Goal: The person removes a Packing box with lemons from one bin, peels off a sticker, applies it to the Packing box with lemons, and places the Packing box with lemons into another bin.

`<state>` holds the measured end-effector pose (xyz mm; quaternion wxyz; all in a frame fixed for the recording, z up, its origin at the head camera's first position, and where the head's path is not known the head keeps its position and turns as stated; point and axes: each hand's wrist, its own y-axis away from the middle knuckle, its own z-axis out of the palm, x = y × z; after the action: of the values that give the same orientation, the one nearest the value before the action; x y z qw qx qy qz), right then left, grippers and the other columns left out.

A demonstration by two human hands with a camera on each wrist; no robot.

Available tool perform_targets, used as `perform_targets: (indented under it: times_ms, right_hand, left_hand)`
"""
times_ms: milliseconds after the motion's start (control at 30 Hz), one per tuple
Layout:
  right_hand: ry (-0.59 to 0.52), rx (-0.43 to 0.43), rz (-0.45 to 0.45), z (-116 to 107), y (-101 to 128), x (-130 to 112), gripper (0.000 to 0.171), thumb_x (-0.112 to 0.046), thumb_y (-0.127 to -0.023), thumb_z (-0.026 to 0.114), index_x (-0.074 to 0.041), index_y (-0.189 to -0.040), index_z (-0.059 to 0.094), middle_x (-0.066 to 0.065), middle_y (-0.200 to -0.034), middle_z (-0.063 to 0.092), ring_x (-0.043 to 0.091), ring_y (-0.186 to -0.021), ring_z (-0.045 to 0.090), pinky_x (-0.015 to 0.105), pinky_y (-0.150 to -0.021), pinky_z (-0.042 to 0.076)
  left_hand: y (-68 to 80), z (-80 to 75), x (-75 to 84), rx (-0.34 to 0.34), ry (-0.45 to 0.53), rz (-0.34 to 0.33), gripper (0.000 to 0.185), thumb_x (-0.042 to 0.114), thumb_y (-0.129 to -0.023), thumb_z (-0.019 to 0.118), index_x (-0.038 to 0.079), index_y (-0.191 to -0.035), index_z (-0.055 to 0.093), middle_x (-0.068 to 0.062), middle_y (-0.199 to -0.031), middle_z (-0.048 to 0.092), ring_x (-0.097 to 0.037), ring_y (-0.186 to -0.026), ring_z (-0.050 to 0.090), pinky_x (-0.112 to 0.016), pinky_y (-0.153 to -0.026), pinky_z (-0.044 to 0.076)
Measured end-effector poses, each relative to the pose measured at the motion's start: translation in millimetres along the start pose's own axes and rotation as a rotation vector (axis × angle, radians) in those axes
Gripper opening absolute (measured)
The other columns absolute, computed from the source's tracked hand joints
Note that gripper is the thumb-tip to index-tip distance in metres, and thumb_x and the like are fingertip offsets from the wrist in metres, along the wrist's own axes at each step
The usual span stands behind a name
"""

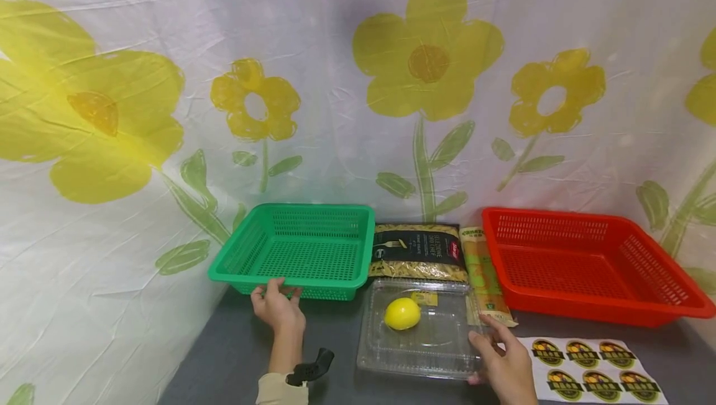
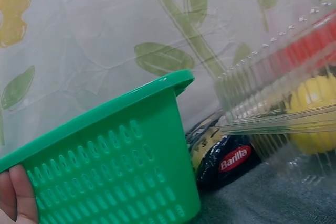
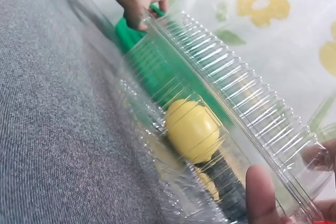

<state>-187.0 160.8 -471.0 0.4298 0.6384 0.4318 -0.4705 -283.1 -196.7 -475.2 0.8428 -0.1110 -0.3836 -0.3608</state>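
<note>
The left hand gripped the near rim of the green perforated plastic basket, which stood toward the left rear of the grey surface, close against the flower-printed backdrop sheet. The right hand held the right near corner of the clear ribbed plastic clamshell box, fingers curled on its edge; inside lay a yellow lemon.

The basket looked light and fairly stiff, best taken at the rim. The clamshell seemed thin, flexible and slippery, likely to buckle if squeezed; its edge flanges offered the safest hold, and the lemon could roll.

Room was tight: a dark pasta packet lay just behind the box, a red perforated plastic basket to the right, and a sticker sheet at the near right. Bare surface showed along the near left edge.
</note>
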Motion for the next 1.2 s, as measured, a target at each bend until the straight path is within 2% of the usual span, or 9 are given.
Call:
perform_targets:
  times_ms: [167,333,400,533,600,733,900,1000,1200]
  right_hand:
    - [0.127,0.007,-0.018,-3,2,-2,0.069,-0.055,-0.08,0.067,-0.013,-0.131,0.049,0.01,-0.091,0.048,0.019,-0.055,0.055,0.039,-0.046,0.054]
    - [0.37,-0.013,-0.08,-13,2,-7,0.074,-0.067,-0.08,0.057,-0.009,-0.126,0.053,0.007,-0.089,0.057,0.015,-0.064,0.056,0.032,-0.049,0.051]
    - [0.413,-0.025,-0.084,-19,3,-9,0.073,-0.067,-0.081,0.055,-0.009,-0.126,0.052,0.007,-0.091,0.059,0.015,-0.066,0.056,0.031,-0.049,0.05]
    - [0.406,-0.03,-0.082,-32,1,-10,0.073,-0.064,-0.084,0.054,-0.008,-0.129,0.048,0.011,-0.098,0.058,0.017,-0.063,0.057,0.033,-0.046,0.051]
    - [0.418,-0.016,-0.099,-38,-2,-10,0.073,-0.064,-0.084,0.053,-0.007,-0.13,0.048,0.011,-0.1,0.058,0.018,-0.064,0.057,0.032,-0.047,0.052]
    - [0.429,0.008,-0.134,-53,-11,-4,0.072,-0.066,-0.083,0.052,-0.009,-0.128,0.051,0.011,-0.104,0.057,0.019,-0.066,0.059,0.032,-0.05,0.052]
    - [0.472,0.132,-0.336,-69,-24,17,0.046,-0.049,-0.089,0.058,-0.013,-0.116,0.062,0.006,-0.1,0.062,0.012,-0.068,0.06,0.027,-0.051,0.049]
    - [0.526,0.241,-0.44,-76,-29,29,0.031,-0.039,-0.09,0.062,-0.015,-0.108,0.066,0.001,-0.094,0.062,0.004,-0.07,0.056,0.022,-0.053,0.046]
    - [0.55,0.36,-0.513,-88,-41,46,0.018,-0.026,-0.085,0.071,-0.017,-0.101,0.068,-0.005,-0.086,0.06,0.0,-0.065,0.051,0.016,-0.054,0.04]
  left_hand:
    - [4.3,-2.3,-3.1,-0.037,-0.004,-0.017,0.015,0.012,-0.095,0.05,0.011,-0.099,0.036,-0.009,-0.09,0.046,-0.027,-0.069,0.047,-0.039,-0.065,0.05]
    - [13.7,-7.6,-9.8,-0.083,-0.077,-0.005,0.016,0.014,-0.095,0.053,0.01,-0.1,0.038,-0.01,-0.079,0.047,-0.025,-0.061,0.05,-0.044,-0.064,0.052]
    - [18.8,-9.9,-13.7,-0.12,-0.117,0.005,0.018,0.015,-0.095,0.053,0.008,-0.101,0.038,-0.012,-0.082,0.048,-0.025,-0.06,0.05,-0.045,-0.062,0.052]
    - [30.1,-12.9,-22.3,-0.221,-0.183,0.001,0.027,0.012,-0.095,0.054,-0.003,-0.109,0.037,-0.016,-0.086,0.049,-0.024,-0.059,0.051,-0.046,-0.058,0.052]
    - [37.5,-13.5,-26.1,-0.277,-0.219,-0.039,0.033,0.01,-0.094,0.055,-0.006,-0.113,0.036,-0.015,-0.083,0.049,-0.023,-0.058,0.052,-0.045,-0.057,0.052]
    - [53.2,-15.4,-32.5,-0.396,-0.279,-0.194,0.041,0.008,-0.089,0.061,-0.007,-0.119,0.037,-0.01,-0.08,0.053,-0.02,-0.06,0.055,-0.041,-0.058,0.053]
    - [68.9,-17.9,-37.3,-0.522,-0.383,-0.369,0.058,0.022,-0.082,0.073,-0.002,-0.123,0.04,-0.01,-0.091,0.058,-0.019,-0.066,0.058,-0.037,-0.058,0.052]
    - [74.5,-17.9,-37.1,-0.592,-0.434,-0.43,0.065,0.03,-0.08,0.075,-0.001,-0.125,0.04,-0.008,-0.097,0.058,-0.019,-0.068,0.059,-0.033,-0.054,0.051]
    - [79.4,-18.0,-35.6,-0.716,-0.461,-0.485,0.06,0.027,-0.086,0.068,-0.002,-0.13,0.039,-0.005,-0.095,0.058,-0.015,-0.07,0.058,-0.027,-0.052,0.049]
